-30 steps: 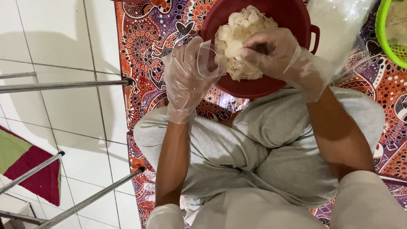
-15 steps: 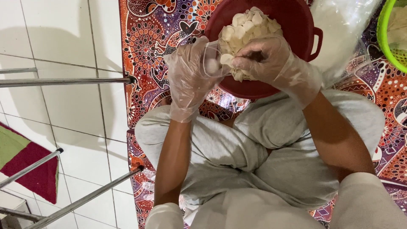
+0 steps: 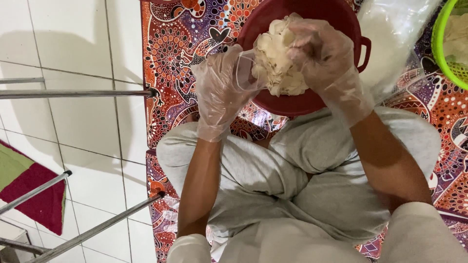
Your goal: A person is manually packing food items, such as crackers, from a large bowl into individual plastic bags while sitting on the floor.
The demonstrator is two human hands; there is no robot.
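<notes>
While red bowl [image 3: 302, 100] sits on patterned mat [image 3: 175, 44], white dough lump [image 3: 278, 63] is gripped by right hand [image 3: 319, 48], above bowl; left hand [image 3: 219, 90] cupped just beside, fingers loosely curled

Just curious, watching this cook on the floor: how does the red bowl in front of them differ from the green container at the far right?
The red bowl is solid-walled, while the green container looks slotted like a basket. The red bowl is nearly whole in view, under both gloved hands, the left hand and the right hand; the green container is cut off by the picture's edge and untouched. Both rest on the patterned mat and hold pale contents.
</notes>
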